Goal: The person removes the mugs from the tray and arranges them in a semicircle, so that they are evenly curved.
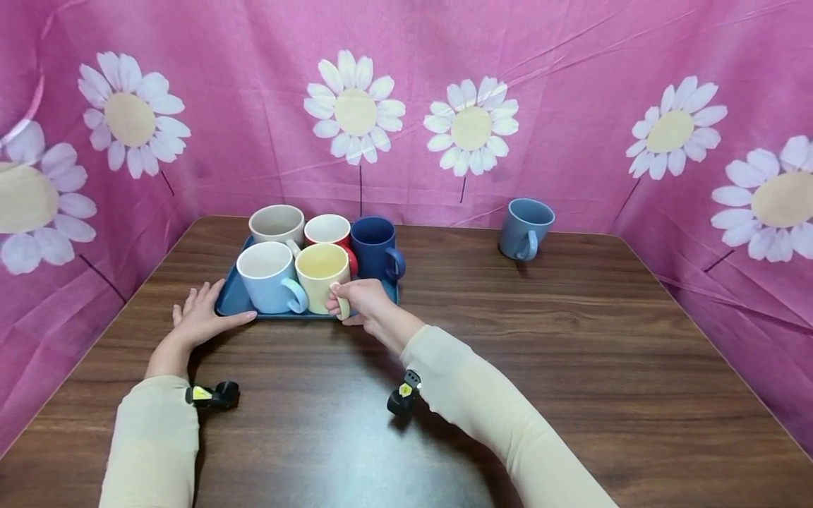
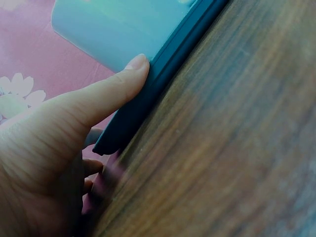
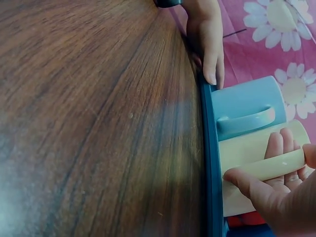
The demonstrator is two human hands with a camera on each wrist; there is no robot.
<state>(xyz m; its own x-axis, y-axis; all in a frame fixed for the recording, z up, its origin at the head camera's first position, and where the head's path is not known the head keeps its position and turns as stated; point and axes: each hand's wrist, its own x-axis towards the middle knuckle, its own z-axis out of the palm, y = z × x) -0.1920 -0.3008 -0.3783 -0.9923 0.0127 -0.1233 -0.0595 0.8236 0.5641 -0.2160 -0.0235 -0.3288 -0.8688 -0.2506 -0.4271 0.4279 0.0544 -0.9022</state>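
Note:
My right hand [image 1: 367, 303] grips the handle of a pale yellow mug [image 1: 315, 282], with fingers through the loop in the right wrist view. The mug stands at the front of a dark blue tray [image 1: 230, 300]. My left hand [image 1: 205, 310] rests at the tray's front left corner, its thumb along the rim [image 2: 165, 74] and its other fingers spread beyond the side. Left of the yellow mug is a light blue mug [image 1: 263, 279]. Behind them stand a beige mug [image 1: 277, 229], a red mug with a white inside [image 1: 327, 229], and a navy mug [image 1: 371, 247].
A grey-blue mug [image 1: 524, 229] stands apart at the back right of the wooden table [image 1: 571, 367]. A pink cloth with daisies [image 1: 406, 42] hangs behind and along both sides. Small black wrist cameras [image 1: 216, 395] sit on both sleeves.

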